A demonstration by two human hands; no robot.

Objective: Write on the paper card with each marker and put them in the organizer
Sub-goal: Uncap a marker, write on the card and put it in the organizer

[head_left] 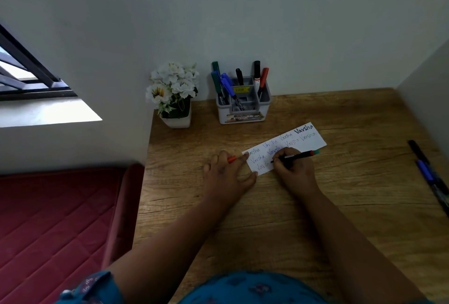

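Right hand: the right hand (295, 166) grasps a black-barrelled marker (295, 156) in a writing grip, tip down on the near-left part of the paper card (289, 144); the marker's rear end shows red and teal.
Left hand: the left hand (227, 170) lies fingers spread on the desk (340, 206), fingertips pressing the card's left end; an orange cap (232, 158) is nipped between two of its fingers.
Paper card: lies at an angle on the desk, in front of the organizer (243, 101) and slightly to its right; it carries several repeats of one word in different inks, with the third row only just begun.
Organizer: grey, at the back of the desk against the wall, already holding green, blue, black and red markers upright.
Remaining markers: two loose markers (428, 172), one with a blue cap, lie well to the right of the card at the desk edge.
Step in hand, judged: writing with the current marker. Keep the left fingertips firm so the card does not skid, keep strokes clear of the row above, then recap with the held cap before filing.
Hard to make out: the marker's tip and the ink colour are masked by the right hand's fingers; the loose markers are cut by the frame edge; the organizer's compartments cannot be counted.
Other: a pot of white flowers (173, 92) stands left of the organizer.
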